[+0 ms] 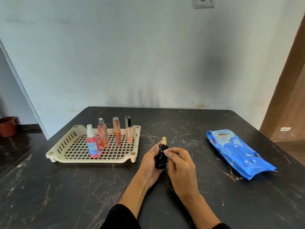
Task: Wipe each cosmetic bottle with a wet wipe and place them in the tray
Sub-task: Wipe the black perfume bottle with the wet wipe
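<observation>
A black bottle with a gold cap is upright between both hands, just right of the tray. My left hand wraps its left side. My right hand presses fingers against its right side; I cannot make out a wipe in it. The cream slotted tray sits at the left and holds several upright items: a pink spray bottle, a peach mist bottle, a rose-gold lipstick and a lip gloss tube.
A blue wet wipe pack lies at the right on the dark marble table. The wall stands right behind the table's far edge. A terracotta pot sits on the floor at far left.
</observation>
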